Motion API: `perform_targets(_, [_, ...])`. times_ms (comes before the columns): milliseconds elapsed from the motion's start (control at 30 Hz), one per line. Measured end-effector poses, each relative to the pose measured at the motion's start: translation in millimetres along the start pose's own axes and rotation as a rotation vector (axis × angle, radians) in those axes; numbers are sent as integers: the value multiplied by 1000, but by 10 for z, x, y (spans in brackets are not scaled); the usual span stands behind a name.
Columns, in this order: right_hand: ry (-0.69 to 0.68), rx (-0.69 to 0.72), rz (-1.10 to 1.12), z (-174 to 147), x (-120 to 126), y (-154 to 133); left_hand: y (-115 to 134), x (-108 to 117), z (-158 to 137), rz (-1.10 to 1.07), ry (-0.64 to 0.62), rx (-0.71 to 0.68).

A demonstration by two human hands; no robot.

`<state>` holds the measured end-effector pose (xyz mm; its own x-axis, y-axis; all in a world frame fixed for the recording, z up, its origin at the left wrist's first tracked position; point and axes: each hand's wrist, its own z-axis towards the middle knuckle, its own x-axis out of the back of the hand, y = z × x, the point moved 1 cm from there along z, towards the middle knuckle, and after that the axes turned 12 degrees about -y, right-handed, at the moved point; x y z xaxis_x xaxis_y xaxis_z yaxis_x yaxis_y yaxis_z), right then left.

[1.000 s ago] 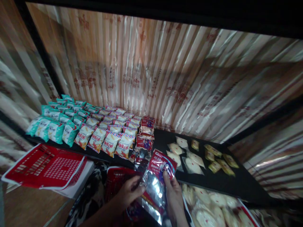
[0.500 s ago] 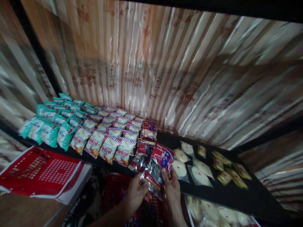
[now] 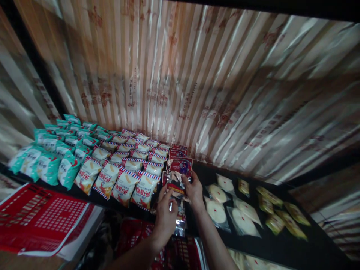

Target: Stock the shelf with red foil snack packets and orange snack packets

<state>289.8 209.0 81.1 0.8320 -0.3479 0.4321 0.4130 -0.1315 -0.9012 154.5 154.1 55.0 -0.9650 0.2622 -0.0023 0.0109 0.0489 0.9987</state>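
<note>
A dark red and clear snack packet [image 3: 181, 165] lies between my two hands, over a column of matching red packets [image 3: 177, 151] on the black shelf. My right hand [image 3: 194, 190] grips its right edge, thumb on the front. Lower down on the left, my left hand [image 3: 166, 213] is closed at the packet's lower part, with its fingertips on the film. The shiny bottom ends of packets show below my hands. White snack bags with red and blue striped tops [image 3: 126, 185] stand in rows just left of the column.
Teal snack bags [image 3: 46, 167] fill the shelf's left end. Round white items in clear wrap [image 3: 216, 212] and yellow packets [image 3: 274, 223] lie on the black shelf [image 3: 312, 247] to the right. Red baskets [image 3: 135, 234] sit below, beside a red and white bag [image 3: 47, 217]. Striped sheeting [image 3: 168, 75] hangs behind.
Both hands have moved forward and up with the packet, from in front of the shelf to over the red column. The packet now lines up with that column. The view has shifted slightly.
</note>
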Motion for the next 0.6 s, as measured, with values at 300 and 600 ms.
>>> perform_targets(300, [93, 80, -428, 118, -111, 77, 123, 39, 116, 148, -22, 93])
perform_targets(600, [136, 173, -443, 158, -216, 343, 49, 41, 108, 279, -17, 31])
